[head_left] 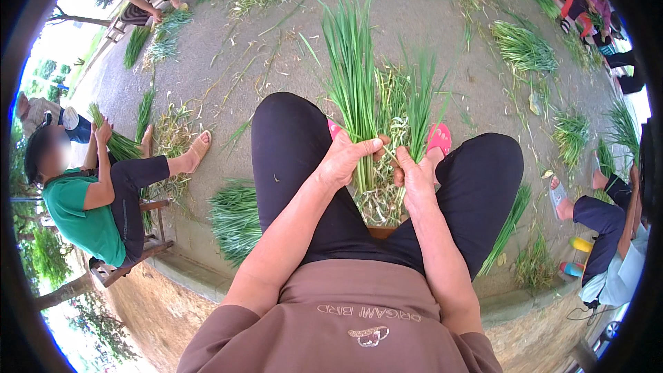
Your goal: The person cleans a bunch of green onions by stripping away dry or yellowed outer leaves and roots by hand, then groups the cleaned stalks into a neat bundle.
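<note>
Between my knees my left hand [345, 157] is closed around a thick bunch of long green chives [351, 76], with the leaves pointing away from me. Close on its right, my right hand [416, 177] grips a smaller, looser bunch of chives [420, 100] near the stem ends. The thumbs of both hands point toward each other, a short gap apart. Below and behind them lies a heap of pale stalks and trimmings [378, 208] on the ground between my feet. My pink sandal [440, 138] shows beside the right bunch.
A pile of chives [235, 221] lies left of my leg, another bunch [507, 228] right of it. A person in green [83, 207] sits at the left holding chives. Other people sit around the paved ground [228, 62], with more chive piles [523, 47] and scattered stalks.
</note>
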### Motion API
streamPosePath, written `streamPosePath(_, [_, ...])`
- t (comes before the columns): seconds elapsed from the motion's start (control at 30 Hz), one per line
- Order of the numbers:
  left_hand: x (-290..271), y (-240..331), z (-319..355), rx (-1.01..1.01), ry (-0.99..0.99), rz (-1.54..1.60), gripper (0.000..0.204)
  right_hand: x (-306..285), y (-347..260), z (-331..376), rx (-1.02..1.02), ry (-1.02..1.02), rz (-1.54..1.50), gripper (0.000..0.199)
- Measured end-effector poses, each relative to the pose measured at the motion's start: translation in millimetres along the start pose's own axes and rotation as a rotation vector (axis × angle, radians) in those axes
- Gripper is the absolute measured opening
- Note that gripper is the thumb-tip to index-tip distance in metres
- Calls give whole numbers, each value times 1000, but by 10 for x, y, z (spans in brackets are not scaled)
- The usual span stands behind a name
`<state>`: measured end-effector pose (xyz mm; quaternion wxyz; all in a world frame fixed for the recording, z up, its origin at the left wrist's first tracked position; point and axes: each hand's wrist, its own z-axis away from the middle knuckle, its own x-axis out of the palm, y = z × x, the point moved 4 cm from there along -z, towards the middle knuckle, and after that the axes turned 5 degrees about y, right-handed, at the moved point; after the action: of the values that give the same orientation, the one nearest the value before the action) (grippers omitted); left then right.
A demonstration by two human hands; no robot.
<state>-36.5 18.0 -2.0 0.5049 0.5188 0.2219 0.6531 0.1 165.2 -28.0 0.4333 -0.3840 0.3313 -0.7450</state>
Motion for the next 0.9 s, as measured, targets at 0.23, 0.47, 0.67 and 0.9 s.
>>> streamPosePath(0.23, [-72, 40, -4, -61, 79, 6, 22, -90, -67, -30, -133, 93, -70, 8])
streamPosePath(0.47, [27, -12, 2, -12, -58, 6, 27, 137, -147, 108, -90, -138, 62, 18])
streamPosePath(0.67, [45, -23, 33, -37, -123, 70, 18, 140, -128, 136, -63, -186, 31, 19])
streamPosePath(0.9, [-34, -4, 3, -55, -19, 59, 21, 34, 43, 36, 63, -168, -113, 20])
